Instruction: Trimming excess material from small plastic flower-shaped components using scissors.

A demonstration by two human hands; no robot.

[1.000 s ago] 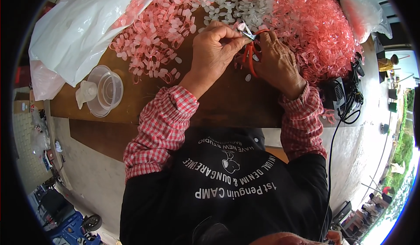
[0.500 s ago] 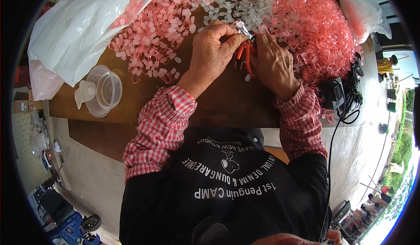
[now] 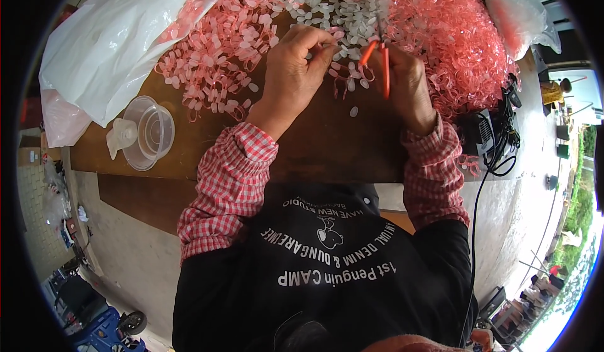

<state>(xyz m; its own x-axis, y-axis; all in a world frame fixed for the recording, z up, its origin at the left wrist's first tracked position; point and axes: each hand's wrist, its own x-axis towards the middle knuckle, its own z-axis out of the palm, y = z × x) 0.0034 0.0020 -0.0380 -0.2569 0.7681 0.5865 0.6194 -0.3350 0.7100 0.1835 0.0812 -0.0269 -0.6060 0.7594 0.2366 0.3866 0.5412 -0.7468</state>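
Note:
My left hand (image 3: pixel 296 75) is raised over the table with thumb and forefinger pinched together; whatever is between the tips is too small to make out. To its right, my right hand (image 3: pixel 406 84) is wrapped round red-handled pliers (image 3: pixel 385 75), whose metal jaws point away from me toward the heaps. Under and between the hands lie a few pink plastic loops (image 3: pixel 343 78) and a loose whitish oval piece (image 3: pixel 353 111). Just beyond the fingers spreads a pile of whitish oval pieces (image 3: pixel 352 12).
A large heap of pink loops (image 3: pixel 447 44) covers the far right, and pink loops with oval tabs (image 3: pixel 220 69) spread at the left. A white plastic bag (image 3: pixel 113 44), a clear round tub (image 3: pixel 157 132) and a black adapter with cables (image 3: pixel 478 132) rest on the brown table (image 3: pixel 314 150).
My hands have moved apart. The pliers have come away from my left fingers and turned, their handles now further right. My left hand has shifted slightly left.

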